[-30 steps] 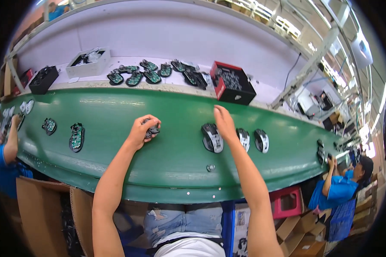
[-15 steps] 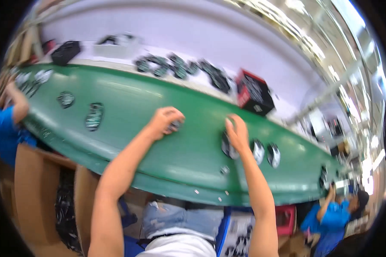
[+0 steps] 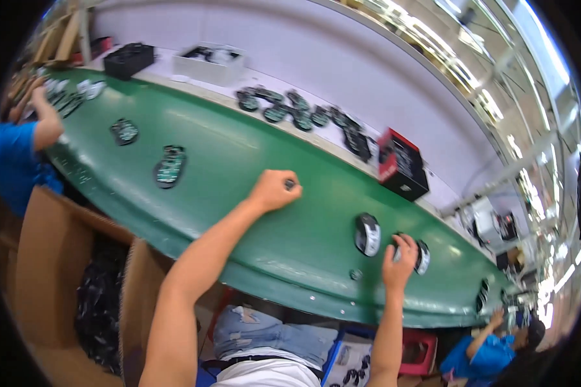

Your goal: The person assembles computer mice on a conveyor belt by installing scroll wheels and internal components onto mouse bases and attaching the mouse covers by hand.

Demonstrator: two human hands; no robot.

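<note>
Right hand [image 3: 401,261] shifted rightward from the left computer mouse [image 3: 368,234] to the middle computer mouse [image 3: 396,253], fingers half-curled over it, firm grip or mere touch unclear; left hand [image 3: 274,191] clenched around a small dark part [image 3: 290,185], left of the mice, over the green work surface [image 3: 239,155]

Pale lilac wall [image 3: 303,55] behind lg grn bench [image 3: 229,145]; strip lts [image 3: 571,266] far R.

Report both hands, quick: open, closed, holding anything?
Left hand: closed, holding a small dark part.
Right hand: fingers curled at a partly hidden computer mouse; whether gripping it cannot be told.
</note>
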